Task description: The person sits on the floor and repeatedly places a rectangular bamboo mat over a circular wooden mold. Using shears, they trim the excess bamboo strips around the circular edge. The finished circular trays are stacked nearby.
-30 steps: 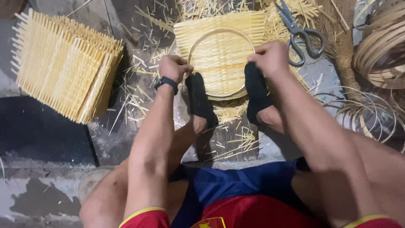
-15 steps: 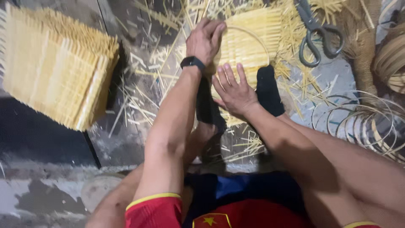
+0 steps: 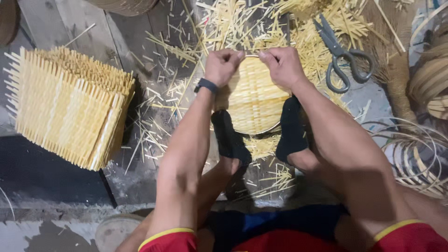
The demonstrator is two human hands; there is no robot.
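A woven bamboo mat (image 3: 254, 100) with a thin round hoop on it lies on the floor between my two black-socked feet (image 3: 229, 137). My left hand (image 3: 223, 65) and my right hand (image 3: 280, 65) are both closed on the mat's far edge, knuckles nearly touching, where the hoop's rim runs. A dark watch sits on my left wrist. My feet press on the mat's near corners, and my hands hide its far edge.
A tall stack of square woven bamboo mats (image 3: 70, 105) stands at the left. Grey scissors (image 3: 343, 56) lie at the upper right among bamboo offcuts (image 3: 224, 23). Coiled bamboo hoops (image 3: 415, 154) rest at the right.
My hands left the mat's near corners, the left one reaching far across it, and now both grip its far edge. My feet have stayed on the mat.
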